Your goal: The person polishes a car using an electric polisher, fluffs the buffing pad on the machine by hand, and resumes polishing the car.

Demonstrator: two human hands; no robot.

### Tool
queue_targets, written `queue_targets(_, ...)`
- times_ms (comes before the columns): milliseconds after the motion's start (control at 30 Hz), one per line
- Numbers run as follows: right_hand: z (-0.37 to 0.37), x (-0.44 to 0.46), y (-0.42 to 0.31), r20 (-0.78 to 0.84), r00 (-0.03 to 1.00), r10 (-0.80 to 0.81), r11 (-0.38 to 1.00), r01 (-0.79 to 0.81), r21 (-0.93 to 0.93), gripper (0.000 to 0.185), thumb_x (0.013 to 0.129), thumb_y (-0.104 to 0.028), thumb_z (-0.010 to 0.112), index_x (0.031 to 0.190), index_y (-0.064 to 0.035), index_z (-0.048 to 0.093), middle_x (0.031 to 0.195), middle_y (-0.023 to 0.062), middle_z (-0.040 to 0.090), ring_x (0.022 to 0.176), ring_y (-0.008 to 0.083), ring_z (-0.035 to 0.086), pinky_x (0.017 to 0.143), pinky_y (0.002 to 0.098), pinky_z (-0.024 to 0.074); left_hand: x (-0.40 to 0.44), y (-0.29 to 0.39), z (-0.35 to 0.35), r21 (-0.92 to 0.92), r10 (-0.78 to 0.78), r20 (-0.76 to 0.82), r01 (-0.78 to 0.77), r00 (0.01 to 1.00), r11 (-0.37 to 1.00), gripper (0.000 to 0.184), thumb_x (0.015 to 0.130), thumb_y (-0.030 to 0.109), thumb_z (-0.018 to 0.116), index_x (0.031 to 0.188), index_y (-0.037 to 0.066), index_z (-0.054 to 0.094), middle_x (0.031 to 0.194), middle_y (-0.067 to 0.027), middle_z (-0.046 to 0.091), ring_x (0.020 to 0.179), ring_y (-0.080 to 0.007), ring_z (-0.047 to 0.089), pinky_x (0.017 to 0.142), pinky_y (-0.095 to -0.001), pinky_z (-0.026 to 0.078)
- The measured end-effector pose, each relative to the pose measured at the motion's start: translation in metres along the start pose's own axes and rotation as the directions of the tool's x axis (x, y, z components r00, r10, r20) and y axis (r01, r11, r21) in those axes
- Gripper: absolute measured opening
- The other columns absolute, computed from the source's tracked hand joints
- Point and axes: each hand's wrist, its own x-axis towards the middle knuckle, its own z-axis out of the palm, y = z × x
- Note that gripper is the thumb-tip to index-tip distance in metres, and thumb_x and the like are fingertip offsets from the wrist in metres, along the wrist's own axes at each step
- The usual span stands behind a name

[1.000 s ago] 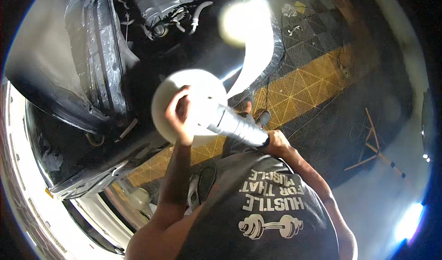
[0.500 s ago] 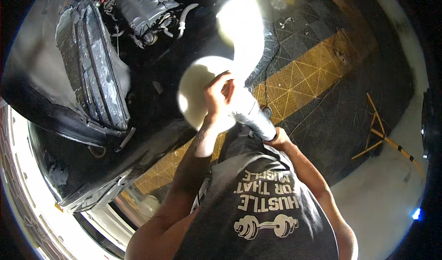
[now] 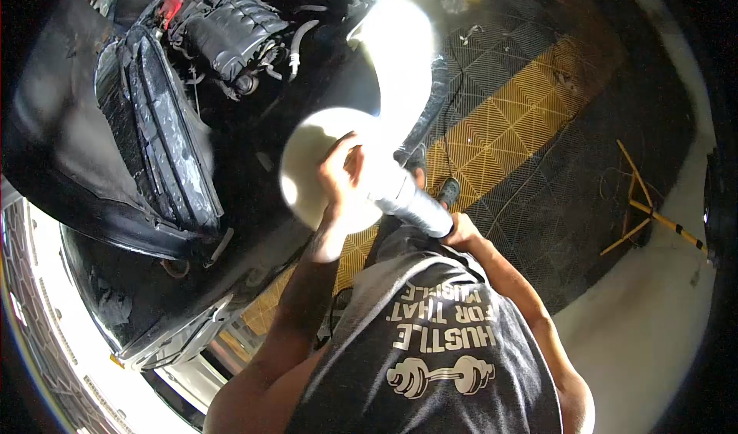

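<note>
My right hand (image 3: 463, 234) grips the lower end of a silver-grey cylinder (image 3: 419, 206), held slantwise in front of my waist. From its upper end a glaring white, overexposed shape (image 3: 403, 73) runs upward; its kind cannot be made out. My left hand (image 3: 342, 171) has its fingers curled together at the cylinder's bright upper end, in front of a round white shape (image 3: 301, 169). Glare hides what those fingers hold, if anything. Beside both hands, on the left, stands a black car body (image 3: 254, 180).
An engine (image 3: 231, 34) lies exposed at upper left, near a scuffed panel (image 3: 165, 119). Yellow and black floor tiles (image 3: 507, 126) spread to the right. A yellow stand (image 3: 638, 196) is at far right. A shoe (image 3: 450, 190) shows beyond the cylinder.
Both hands, the cylinder and the white shapes have shifted slightly left and the left hand slightly down in view. More of the engine and the shoe now shows. Both grips look the same.
</note>
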Motion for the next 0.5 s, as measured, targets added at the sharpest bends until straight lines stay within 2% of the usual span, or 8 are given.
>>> queue_targets(33, -0.005, -0.007, -0.014, -0.073, 0.996, 0.050, 0.998, -0.053, -0.038, 0.053, 0.059, -0.039, 0.081, 0.096, -0.0030, 0.070, 0.087, 0.0141, 0.073, 0.085, 0.0244, 0.070, 0.081, 0.0357, 0.0529, 0.012, 0.000, 0.014, 0.017, -0.001, 0.050, 0.000, 0.999, 1.000, 0.018, 0.089, 0.008, 0.063, 0.102, -0.004, 0.068, 0.099, -0.0156, 0.072, 0.089, -0.0209, 0.070, 0.081, -0.0326, 0.056)
queue_targets(100, -0.020, -0.014, -0.026, -0.125, 0.990, 0.059, 0.996, -0.067, -0.063, 0.046, 0.062, -0.036, 0.079, 0.092, -0.0021, 0.070, 0.080, 0.0117, 0.072, 0.078, 0.0194, 0.070, 0.073, 0.0341, 0.0543, 0.033, 0.002, 0.040, 0.037, 0.061, 0.064, -0.064, 0.996, 0.997, 0.017, 0.087, 0.005, 0.066, 0.100, -0.005, 0.067, 0.089, -0.0145, 0.072, 0.085, -0.0184, 0.071, 0.077, -0.0302, 0.056)
queue_targets(133, -0.023, -0.015, -0.027, -0.124, 0.991, 0.054, 0.996, -0.063, -0.069, 0.046, 0.062, -0.036, 0.079, 0.092, -0.0021, 0.070, 0.080, 0.0117, 0.072, 0.078, 0.0194, 0.070, 0.073, 0.0341, 0.0543, 0.041, 0.003, 0.047, -0.013, 0.047, 0.080, -0.046, 0.996, 0.999, 0.017, 0.087, 0.005, 0.066, 0.100, -0.005, 0.067, 0.087, -0.0144, 0.072, 0.084, -0.0178, 0.071, 0.076, -0.0303, 0.056)
queue_targets(233, -0.038, -0.019, -0.036, -0.164, 0.986, 0.002, 0.999, 0.004, 0.034, 0.040, 0.065, -0.029, 0.080, 0.091, -0.0005, 0.070, 0.079, 0.0103, 0.071, 0.075, 0.0168, 0.067, 0.074, 0.0320, 0.0545, 0.045, 0.005, 0.042, -0.049, 0.039, 0.108, -0.033, 0.993, 0.998, 0.018, 0.088, 0.005, 0.065, 0.102, -0.005, 0.067, 0.089, -0.0132, 0.072, 0.085, -0.0165, 0.069, 0.078, -0.0301, 0.055)
queue_targets(300, -0.043, -0.023, -0.056, -0.076, 0.988, 0.135, 0.974, -0.146, -0.171, 0.043, 0.066, -0.031, 0.081, 0.093, 0.0001, 0.070, 0.083, 0.0133, 0.072, 0.079, 0.0197, 0.070, 0.076, 0.0330, 0.0548, 0.030, 0.011, 0.020, -0.079, -0.046, 0.044, 0.050, 0.998, 0.996, 0.020, 0.090, 0.007, 0.064, 0.105, -0.006, 0.065, 0.096, -0.0130, 0.071, 0.091, -0.0171, 0.067, 0.083, -0.0305, 0.054)
queue_targets(367, -0.039, -0.023, -0.070, -0.023, 1.000, 0.019, 0.931, -0.026, -0.365, 0.048, 0.066, -0.035, 0.083, 0.098, -0.0015, 0.070, 0.090, 0.0196, 0.072, 0.088, 0.0311, 0.071, 0.080, 0.0385, 0.0555, 0.012, 0.015, -0.008, -0.104, -0.116, 0.000, 0.115, 0.993, 0.988, 0.021, 0.092, 0.008, 0.063, 0.106, -0.008, 0.064, 0.103, -0.0136, 0.069, 0.096, -0.0187, 0.065, 0.087, -0.0319, 0.052)
queue_targets(433, -0.032, -0.024, -0.073, 0.015, 0.996, -0.089, 0.956, 0.090, -0.278, 0.046, 0.066, -0.032, 0.083, 0.099, -0.0021, 0.070, 0.090, 0.0199, 0.072, 0.089, 0.0325, 0.070, 0.081, 0.0390, 0.0554, -0.006, 0.014, -0.034, -0.121, -0.071, -0.066, 0.063, 0.995, 0.991, 0.021, 0.093, 0.008, 0.061, 0.105, -0.009, 0.064, 0.105, -0.0149, 0.068, 0.098, -0.0204, 0.065, 0.089, -0.0330, 0.052)
queue_targets(500, -0.022, -0.027, -0.079, -0.043, 0.978, -0.202, 0.951, 0.185, -0.247, 0.040, 0.067, -0.025, 0.082, 0.098, -0.0018, 0.069, 0.089, 0.0202, 0.071, 0.087, 0.0341, 0.070, 0.079, 0.0398, 0.0554, -0.013, 0.015, -0.051, -0.112, 0.016, -0.111, -0.029, 0.994, 0.993, 0.020, 0.094, 0.007, 0.059, 0.105, -0.009, 0.064, 0.106, -0.0154, 0.068, 0.098, -0.0211, 0.065, 0.090, -0.0333, 0.051)
